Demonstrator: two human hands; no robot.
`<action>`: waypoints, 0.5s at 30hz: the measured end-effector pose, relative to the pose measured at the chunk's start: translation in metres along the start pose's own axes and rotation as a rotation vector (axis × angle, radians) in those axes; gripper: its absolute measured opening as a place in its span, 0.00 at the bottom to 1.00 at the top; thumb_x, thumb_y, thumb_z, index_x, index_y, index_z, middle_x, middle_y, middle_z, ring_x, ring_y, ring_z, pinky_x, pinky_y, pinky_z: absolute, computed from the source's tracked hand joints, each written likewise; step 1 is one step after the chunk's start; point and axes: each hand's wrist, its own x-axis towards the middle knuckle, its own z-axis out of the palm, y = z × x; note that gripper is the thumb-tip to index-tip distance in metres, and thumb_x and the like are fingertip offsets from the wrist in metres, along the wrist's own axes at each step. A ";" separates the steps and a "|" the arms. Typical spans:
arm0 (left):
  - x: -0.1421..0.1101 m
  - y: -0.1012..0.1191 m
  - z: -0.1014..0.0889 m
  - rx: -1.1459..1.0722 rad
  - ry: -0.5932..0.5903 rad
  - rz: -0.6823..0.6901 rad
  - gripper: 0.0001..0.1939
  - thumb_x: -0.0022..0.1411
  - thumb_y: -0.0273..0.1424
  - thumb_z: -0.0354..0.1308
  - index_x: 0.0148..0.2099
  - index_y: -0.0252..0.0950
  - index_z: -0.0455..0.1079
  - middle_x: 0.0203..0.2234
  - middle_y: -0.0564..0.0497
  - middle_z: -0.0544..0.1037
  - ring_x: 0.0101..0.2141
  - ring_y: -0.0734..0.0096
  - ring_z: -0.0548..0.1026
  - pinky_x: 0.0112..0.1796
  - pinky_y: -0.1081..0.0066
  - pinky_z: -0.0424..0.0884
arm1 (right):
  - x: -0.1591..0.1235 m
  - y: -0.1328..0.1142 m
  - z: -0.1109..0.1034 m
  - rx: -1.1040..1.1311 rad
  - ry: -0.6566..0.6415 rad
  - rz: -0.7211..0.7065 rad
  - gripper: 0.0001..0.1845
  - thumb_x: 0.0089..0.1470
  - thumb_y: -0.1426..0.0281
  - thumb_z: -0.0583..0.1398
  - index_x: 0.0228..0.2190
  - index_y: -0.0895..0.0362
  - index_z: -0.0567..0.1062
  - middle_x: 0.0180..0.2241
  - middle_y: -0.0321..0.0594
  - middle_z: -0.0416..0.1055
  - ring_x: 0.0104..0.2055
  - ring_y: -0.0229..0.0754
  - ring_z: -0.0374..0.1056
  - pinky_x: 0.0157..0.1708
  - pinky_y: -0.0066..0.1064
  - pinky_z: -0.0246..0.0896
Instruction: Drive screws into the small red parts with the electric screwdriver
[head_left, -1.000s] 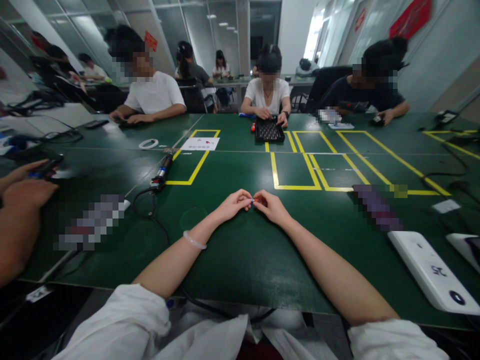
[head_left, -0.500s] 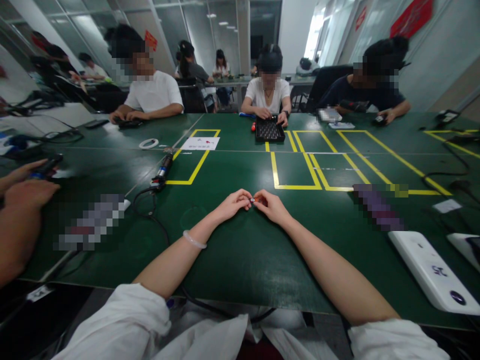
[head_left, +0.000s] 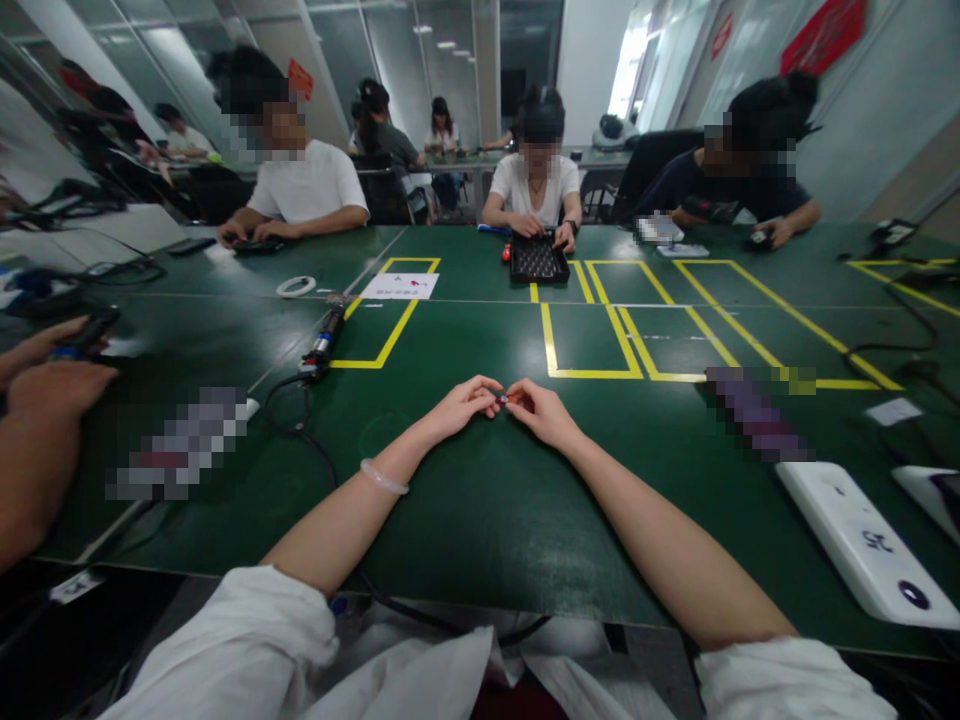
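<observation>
My left hand (head_left: 463, 405) and my right hand (head_left: 541, 411) rest on the green table (head_left: 480, 500), fingertips meeting in the middle. Both are closed in a pinch on one tiny metallic part (head_left: 503, 399) held between them; it is too small to make out in detail. A pale bracelet (head_left: 383, 478) circles my left wrist. White sleeves cover my upper arms at the bottom of the view.
An electric screwdriver (head_left: 322, 347) with a black cable lies to the left. A white device (head_left: 862, 540) sits at the right edge. A black parts tray (head_left: 538, 262) stands before the person opposite. Yellow tape boxes mark the table. A neighbour's hands (head_left: 52, 380) hold a tool at left.
Hardly anything differs: my hands stay pinched together on the small part, with only a slight shift of fingers and of the camera.
</observation>
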 end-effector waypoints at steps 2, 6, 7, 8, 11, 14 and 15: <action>-0.001 0.003 -0.006 0.022 -0.013 -0.036 0.19 0.60 0.36 0.56 0.51 0.32 0.64 0.33 0.49 0.75 0.33 0.73 0.73 0.40 0.67 0.69 | 0.000 0.000 0.000 0.003 -0.002 -0.004 0.10 0.57 0.64 0.58 0.39 0.56 0.71 0.30 0.36 0.72 0.28 0.36 0.64 0.29 0.26 0.58; -0.006 0.011 -0.037 0.177 -0.005 -0.091 0.23 0.60 0.40 0.55 0.55 0.33 0.63 0.41 0.45 0.75 0.40 0.68 0.74 0.46 0.64 0.68 | 0.001 0.000 0.000 0.006 -0.009 -0.001 0.10 0.57 0.65 0.58 0.39 0.56 0.71 0.30 0.36 0.72 0.27 0.35 0.64 0.29 0.26 0.58; -0.008 0.012 -0.049 0.242 0.020 -0.093 0.24 0.60 0.41 0.55 0.55 0.34 0.63 0.43 0.45 0.75 0.42 0.66 0.73 0.48 0.63 0.67 | 0.001 0.000 -0.001 0.007 -0.011 0.002 0.10 0.57 0.65 0.58 0.39 0.56 0.71 0.30 0.36 0.72 0.27 0.35 0.64 0.29 0.26 0.58; -0.011 0.012 -0.064 0.321 0.060 -0.093 0.24 0.60 0.41 0.54 0.55 0.34 0.63 0.46 0.44 0.74 0.45 0.65 0.73 0.50 0.62 0.66 | 0.001 0.000 -0.001 0.006 -0.014 0.004 0.09 0.57 0.65 0.58 0.39 0.56 0.70 0.30 0.36 0.72 0.27 0.35 0.64 0.29 0.26 0.58; -0.022 0.010 -0.116 0.683 0.273 -0.115 0.26 0.60 0.42 0.52 0.57 0.34 0.64 0.52 0.42 0.70 0.52 0.59 0.68 0.54 0.60 0.63 | 0.001 -0.002 -0.002 -0.001 -0.018 0.007 0.09 0.57 0.65 0.58 0.38 0.56 0.70 0.30 0.36 0.72 0.28 0.35 0.64 0.29 0.26 0.58; -0.039 0.004 -0.169 1.088 0.575 -0.235 0.28 0.59 0.41 0.52 0.58 0.31 0.63 0.56 0.36 0.65 0.57 0.48 0.62 0.56 0.53 0.58 | 0.002 -0.003 -0.002 -0.009 -0.019 0.021 0.09 0.56 0.66 0.58 0.38 0.56 0.71 0.31 0.37 0.72 0.28 0.36 0.64 0.30 0.27 0.58; -0.046 0.001 -0.185 1.163 0.673 -0.278 0.29 0.59 0.41 0.51 0.60 0.31 0.62 0.58 0.35 0.63 0.58 0.44 0.60 0.55 0.50 0.58 | 0.002 -0.004 -0.002 -0.011 -0.021 0.025 0.09 0.56 0.66 0.58 0.38 0.56 0.71 0.31 0.37 0.72 0.28 0.36 0.64 0.30 0.27 0.58</action>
